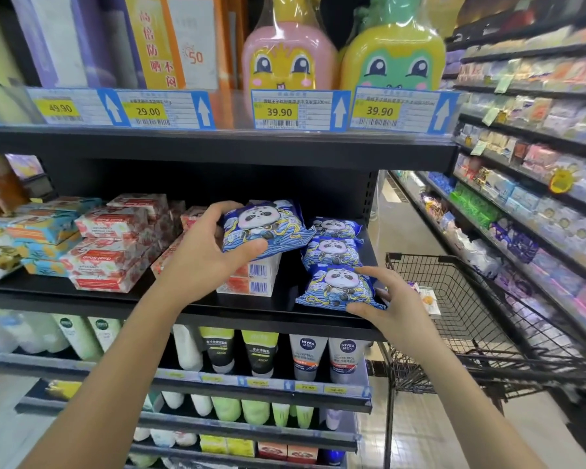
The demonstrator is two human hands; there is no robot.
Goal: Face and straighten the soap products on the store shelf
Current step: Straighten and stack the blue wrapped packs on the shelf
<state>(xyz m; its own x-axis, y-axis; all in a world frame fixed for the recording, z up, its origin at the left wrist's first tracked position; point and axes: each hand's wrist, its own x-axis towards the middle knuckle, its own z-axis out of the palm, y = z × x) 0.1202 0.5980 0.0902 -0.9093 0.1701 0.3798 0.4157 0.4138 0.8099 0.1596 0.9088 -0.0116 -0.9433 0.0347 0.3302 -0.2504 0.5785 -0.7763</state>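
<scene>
Left hand [203,252] grips the raised panda soap pack [261,228] above the white boxes [251,279] on the shelf [82,299]. Right hand [396,309] holds the nearest panda pack [335,287] of the right-end row between thumb and fingers.

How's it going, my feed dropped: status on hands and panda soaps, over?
Left hand grips a raised panda pack over white boxes. Right hand pinches front panda pack at shelf edge. Nothing in the way.
</scene>
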